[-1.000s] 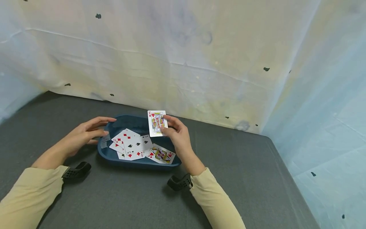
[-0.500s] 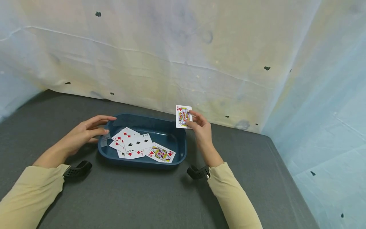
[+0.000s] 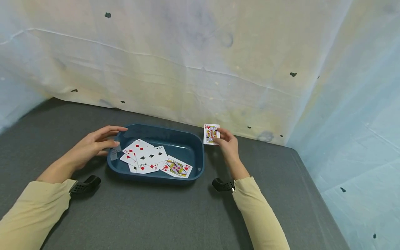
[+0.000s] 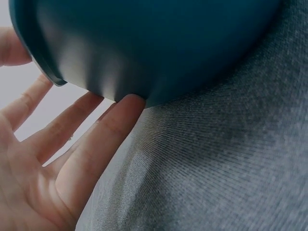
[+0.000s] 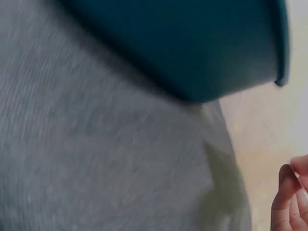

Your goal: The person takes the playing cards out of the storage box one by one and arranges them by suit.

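My right hand point(image 3: 230, 147) pinches a king of hearts playing card point(image 3: 209, 134), face up, just past the right end of a dark blue tub point(image 3: 187, 135). In the right wrist view only some bent fingers point(image 5: 287, 197) show, at the lower right edge. The left hand point(image 3: 93, 142) holds the tub's left end, thumb over the rim; in the left wrist view its fingers point(image 4: 103, 149) lie against the outer wall. Inside the tub lie several loose cards: a spade card point(image 3: 151, 157) on top of diamond cards point(image 3: 137, 147), and a face card of hearts point(image 3: 176, 168) at the right.
Dark grey cloth point(image 3: 150, 215) covers the table under the tub. A pale patterned curtain point(image 3: 200, 69) hangs close behind it, and a light blue curtain point(image 3: 353, 139) stands at the right. Clear tape point(image 3: 114, 153) sits on the tub's left inner wall.
My right hand has carried the king of hearts from over the tub to the right, beyond its right rim, then lower. The left hand and the tub have stayed in place.
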`<state>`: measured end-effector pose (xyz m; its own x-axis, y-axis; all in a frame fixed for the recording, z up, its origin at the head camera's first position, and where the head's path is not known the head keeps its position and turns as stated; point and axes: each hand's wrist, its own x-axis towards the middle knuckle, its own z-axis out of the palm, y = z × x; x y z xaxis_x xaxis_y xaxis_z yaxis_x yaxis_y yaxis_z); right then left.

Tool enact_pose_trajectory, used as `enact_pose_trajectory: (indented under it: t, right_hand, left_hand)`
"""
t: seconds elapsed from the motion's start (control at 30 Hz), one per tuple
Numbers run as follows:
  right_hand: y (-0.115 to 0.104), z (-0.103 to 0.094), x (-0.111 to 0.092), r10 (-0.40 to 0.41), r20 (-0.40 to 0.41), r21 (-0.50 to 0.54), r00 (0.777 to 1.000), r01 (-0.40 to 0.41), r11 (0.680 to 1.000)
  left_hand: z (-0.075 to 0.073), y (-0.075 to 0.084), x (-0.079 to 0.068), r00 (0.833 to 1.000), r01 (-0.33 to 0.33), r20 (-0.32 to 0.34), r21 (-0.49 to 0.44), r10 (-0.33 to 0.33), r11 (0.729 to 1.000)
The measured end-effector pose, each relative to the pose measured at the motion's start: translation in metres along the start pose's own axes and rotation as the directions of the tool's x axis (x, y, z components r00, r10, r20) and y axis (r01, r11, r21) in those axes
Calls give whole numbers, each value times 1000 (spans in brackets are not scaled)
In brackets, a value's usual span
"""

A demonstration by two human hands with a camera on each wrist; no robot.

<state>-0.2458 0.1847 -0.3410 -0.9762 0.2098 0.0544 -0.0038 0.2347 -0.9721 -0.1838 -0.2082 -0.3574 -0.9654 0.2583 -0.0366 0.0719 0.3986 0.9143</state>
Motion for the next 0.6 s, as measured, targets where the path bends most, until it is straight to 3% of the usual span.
enact_pose_trajectory:
  t: [0.4, 0.53, 0.6]
  right_hand:
    - [22, -2, 8, 42, -20, -218, 999, -46, 975]
    - [27, -2, 9, 22, -13, -370, 1000, -25, 929]
    - [28, -2, 10, -3, 11, -460, 1000, 8, 888]
  left_hand:
    - [1, 0, 0, 1000, -9, -10, 3, 9, 1000]
    - [1, 1, 0, 1000, -15, -13, 5, 15, 1000]
    - [1, 1, 0, 1000, -17, -13, 4, 18, 1000]
